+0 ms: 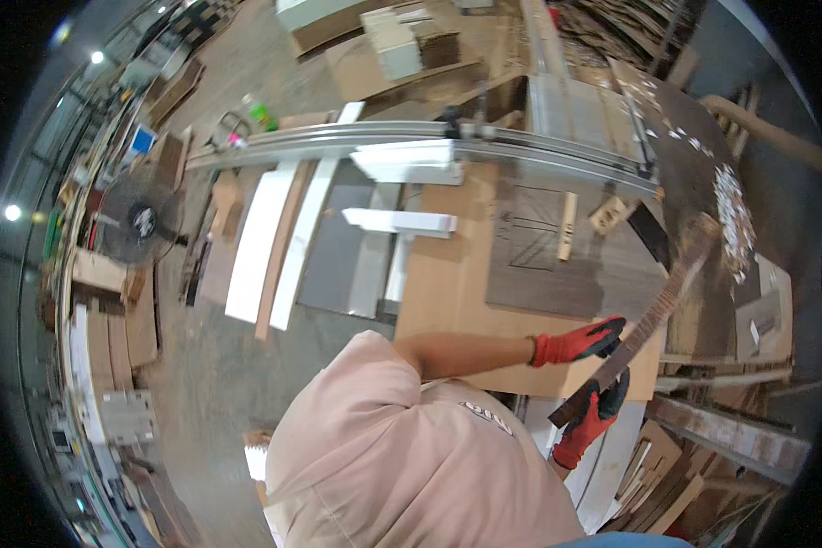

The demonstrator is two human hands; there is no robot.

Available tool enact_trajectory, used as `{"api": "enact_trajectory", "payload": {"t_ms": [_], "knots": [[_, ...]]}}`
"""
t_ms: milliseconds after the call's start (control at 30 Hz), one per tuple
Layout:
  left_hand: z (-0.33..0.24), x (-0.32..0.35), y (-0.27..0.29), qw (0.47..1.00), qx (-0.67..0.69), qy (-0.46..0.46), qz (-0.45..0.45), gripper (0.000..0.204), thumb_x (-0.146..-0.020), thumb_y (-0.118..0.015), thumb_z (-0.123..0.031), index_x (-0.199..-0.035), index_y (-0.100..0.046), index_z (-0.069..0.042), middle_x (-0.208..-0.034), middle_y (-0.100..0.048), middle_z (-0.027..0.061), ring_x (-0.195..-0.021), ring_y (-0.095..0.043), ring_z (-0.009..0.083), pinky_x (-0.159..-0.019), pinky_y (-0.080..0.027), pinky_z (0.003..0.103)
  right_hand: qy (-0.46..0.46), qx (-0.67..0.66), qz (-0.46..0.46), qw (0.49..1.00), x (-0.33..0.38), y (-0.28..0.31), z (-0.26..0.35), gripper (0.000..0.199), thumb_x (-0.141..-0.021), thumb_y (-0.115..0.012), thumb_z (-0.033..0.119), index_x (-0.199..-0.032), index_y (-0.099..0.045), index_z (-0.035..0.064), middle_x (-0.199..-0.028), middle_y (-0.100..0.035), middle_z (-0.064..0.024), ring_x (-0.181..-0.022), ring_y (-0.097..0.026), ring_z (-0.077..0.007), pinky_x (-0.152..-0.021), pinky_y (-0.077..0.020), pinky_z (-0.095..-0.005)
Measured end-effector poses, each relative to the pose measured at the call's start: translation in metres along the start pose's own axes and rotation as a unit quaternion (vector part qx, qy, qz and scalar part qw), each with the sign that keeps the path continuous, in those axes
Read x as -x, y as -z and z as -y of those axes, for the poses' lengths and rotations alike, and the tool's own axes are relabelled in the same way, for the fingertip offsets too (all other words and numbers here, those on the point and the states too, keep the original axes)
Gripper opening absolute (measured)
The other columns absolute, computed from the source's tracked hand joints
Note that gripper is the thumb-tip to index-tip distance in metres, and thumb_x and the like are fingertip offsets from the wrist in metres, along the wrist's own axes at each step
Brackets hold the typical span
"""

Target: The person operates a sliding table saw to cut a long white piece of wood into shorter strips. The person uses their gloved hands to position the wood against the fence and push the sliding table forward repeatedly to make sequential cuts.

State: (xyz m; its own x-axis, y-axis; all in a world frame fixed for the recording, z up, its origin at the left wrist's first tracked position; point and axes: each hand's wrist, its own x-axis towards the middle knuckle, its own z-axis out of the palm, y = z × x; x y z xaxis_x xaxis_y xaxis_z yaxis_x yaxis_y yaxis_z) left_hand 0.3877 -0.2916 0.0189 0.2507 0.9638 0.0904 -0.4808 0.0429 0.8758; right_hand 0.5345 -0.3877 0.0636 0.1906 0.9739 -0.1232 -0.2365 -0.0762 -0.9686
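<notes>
I hold a long, narrow dark wooden strip (pixel 659 297) that slants from lower left to upper right over the bench's right edge. My right hand (pixel 595 416), in a red and black glove, is closed around the strip's lower end. My left hand (pixel 580 342), gloved the same way, reaches out on a bare forearm and grips the strip a little higher up. Beneath the strip lie a light brown board (pixel 447 301) and a dark grey-brown panel (pixel 557 269).
A long grey metal rail (pixel 411 137) crosses the saw bench at the back. White boards (pixel 265 237) lean at the left, near a floor fan (pixel 142 219). A small pale stick (pixel 567 226) lies on the dark panel. Wood scraps and chips (pixel 731 219) pile up at the right.
</notes>
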Motion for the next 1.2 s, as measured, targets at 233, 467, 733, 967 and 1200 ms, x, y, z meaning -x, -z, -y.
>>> {"api": "enact_trajectory", "payload": {"t_ms": [233, 467, 733, 967, 1200], "knots": [[-0.091, 0.171, 0.083, 0.832, -0.128, -0.168, -0.513, 0.044, -0.093, -0.062, -0.008, -0.134, -0.046, -0.004, -0.106, -0.061, 0.0049, -0.093, -0.058, 0.0140, -0.083, -0.049, 0.027, -0.004, 0.230, 0.446, 0.865, 0.031, -0.104, 0.012, 0.052, -0.084, -0.061, -0.003, -0.135, -0.054, 0.0045, -0.107, -0.065, -0.0049, -0.073, -0.055, -0.0059, -0.063, -0.0461, -0.0214], [-0.156, 0.376, 0.275, 0.570, -0.262, -0.162, -0.762, 0.034, -0.090, -0.060, -0.009, -0.120, -0.048, 0.000, -0.098, -0.062, 0.0098, -0.082, -0.060, 0.0182, -0.071, -0.050, 0.031, 0.139, 0.306, 0.554, 0.762, 0.041, -0.184, -0.036, 0.037, -0.082, -0.070, 0.008, -0.119, -0.063, 0.0069, -0.104, -0.066, -0.0106, -0.086, -0.065, -0.0233, -0.076, -0.0518, -0.0334], [-0.173, 0.360, 0.265, 0.334, -0.476, 0.216, -0.784, 0.075, -0.077, -0.078, -0.035, -0.135, -0.041, -0.005, -0.132, -0.043, 0.0243, -0.117, -0.048, 0.0423, -0.097, -0.042, 0.047, 0.524, 0.362, 0.499, 0.587, 0.004, -0.398, -0.098, 0.054, -0.071, -0.080, 0.028, -0.118, -0.057, 0.0117, -0.116, -0.062, -0.0139, -0.112, -0.057, -0.0347, -0.093, -0.0444, -0.0466], [-0.148, 0.313, 0.196, 0.503, -0.482, -0.018, -0.717, 0.078, -0.077, -0.080, -0.028, -0.142, -0.039, -0.014, -0.133, -0.043, 0.0211, -0.118, -0.049, 0.0361, -0.097, -0.042, 0.045, 0.464, 0.408, 0.573, 0.538, -0.032, -0.452, -0.144, 0.056, -0.067, -0.082, 0.031, -0.115, -0.059, 0.0132, -0.106, -0.067, -0.0147, -0.097, -0.065, -0.0329, -0.083, -0.0508, -0.0440], [-0.181, 0.288, 0.165, 0.754, -0.039, -0.198, -0.625, 0.078, -0.085, -0.071, -0.004, -0.149, -0.030, -0.015, -0.136, -0.046, 0.0125, -0.112, -0.056, 0.0216, -0.080, -0.052, 0.030, 0.144, 0.263, 0.658, 0.690, -0.021, -0.435, -0.076, 0.035, -0.076, -0.074, 0.013, -0.107, -0.061, 0.0023, -0.094, -0.068, -0.0107, -0.082, -0.069, -0.0203, -0.074, -0.0554, -0.0336]]}}
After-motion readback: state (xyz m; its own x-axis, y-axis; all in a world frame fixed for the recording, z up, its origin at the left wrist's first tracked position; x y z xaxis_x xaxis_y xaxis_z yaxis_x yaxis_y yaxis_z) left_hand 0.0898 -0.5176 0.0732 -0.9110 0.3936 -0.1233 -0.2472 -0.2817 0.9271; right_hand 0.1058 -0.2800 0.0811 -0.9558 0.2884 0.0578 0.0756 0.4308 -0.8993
